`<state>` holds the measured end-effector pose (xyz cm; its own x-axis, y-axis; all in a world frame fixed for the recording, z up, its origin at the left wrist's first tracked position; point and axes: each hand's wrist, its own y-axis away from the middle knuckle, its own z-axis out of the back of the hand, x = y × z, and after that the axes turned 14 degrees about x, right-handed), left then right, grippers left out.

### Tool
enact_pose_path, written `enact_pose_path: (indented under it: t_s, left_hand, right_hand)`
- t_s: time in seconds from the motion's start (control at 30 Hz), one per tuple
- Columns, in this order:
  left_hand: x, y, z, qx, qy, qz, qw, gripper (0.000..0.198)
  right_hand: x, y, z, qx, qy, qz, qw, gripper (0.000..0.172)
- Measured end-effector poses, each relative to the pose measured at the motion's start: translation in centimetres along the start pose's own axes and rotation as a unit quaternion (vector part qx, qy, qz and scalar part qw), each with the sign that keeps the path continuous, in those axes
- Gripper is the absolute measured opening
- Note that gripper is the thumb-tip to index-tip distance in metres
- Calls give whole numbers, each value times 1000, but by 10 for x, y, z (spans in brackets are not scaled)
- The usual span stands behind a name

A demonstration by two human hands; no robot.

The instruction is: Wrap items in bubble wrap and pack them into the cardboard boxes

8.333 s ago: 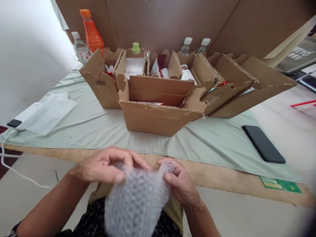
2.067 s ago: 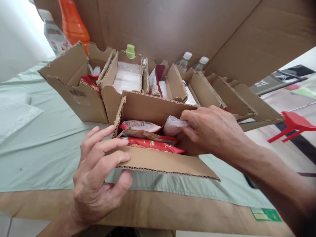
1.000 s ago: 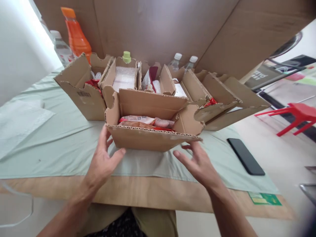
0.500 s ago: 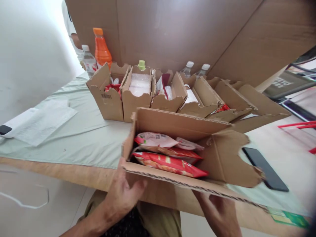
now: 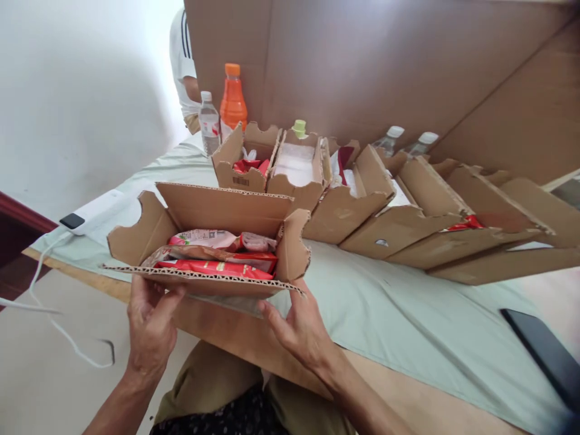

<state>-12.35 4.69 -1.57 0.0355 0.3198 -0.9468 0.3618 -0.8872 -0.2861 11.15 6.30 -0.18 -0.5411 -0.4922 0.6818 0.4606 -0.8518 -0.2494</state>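
Observation:
An open-topped cardboard box [image 5: 222, 204] is held between my hands at the front of the table, at left of centre. My left hand [image 5: 151, 326] grips the near side by its left end, thumb outside and fingers partly hidden beneath. At the near right corner my right hand [image 5: 304, 329] is closed on the box, its fingers partly hidden behind the cardboard. Inside lie a red packet [image 5: 217, 268], a pink and white packet [image 5: 203, 239] and other packaged goods.
Behind stands a row of cardboard bins [image 5: 348, 217] with goods inside. An orange bottle [image 5: 234, 99] and a clear bottle [image 5: 209, 124] stand at back left. A phone [image 5: 544, 356] lies at right, a white device [image 5: 90, 211] with a cable at left. A person's sleeve [image 5: 181, 42] shows behind.
The box has moved left along the table front with both hands on it and has turned. My view has shifted too, so the row of bins appears further right.

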Motion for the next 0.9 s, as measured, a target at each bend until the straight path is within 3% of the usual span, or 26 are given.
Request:
enact_pose_path:
  t_s: [0.27, 0.4, 0.53, 0.63, 0.77, 0.9]
  left_hand:
    - [9, -1, 29, -79, -36, -19, 996, 48]
    - [7, 10, 27, -59, -65, -17, 996, 64]
    - [1, 35, 23, -34, -106, 8, 994, 75]
    - [4, 63, 26, -20, -151, 31, 988, 88]
    - [19, 99, 36, 0, -223, 43, 974, 96]
    - [35, 111, 41, 27, -290, 12, 957, 100]
  right_hand:
    - [-4, -53, -22, 50, -67, 55, 995, 71]
    - [-7, -71, -25, 61, -85, 62, 993, 63]
    - [-14, -91, -29, 78, -124, 24, 989, 52]
    - [-16, -107, -32, 102, -165, 20, 981, 60]
    - [-12, -138, -44, 119, -200, 68, 970, 82]
    - [-11, -174, -64, 110, -194, 118, 968, 92]
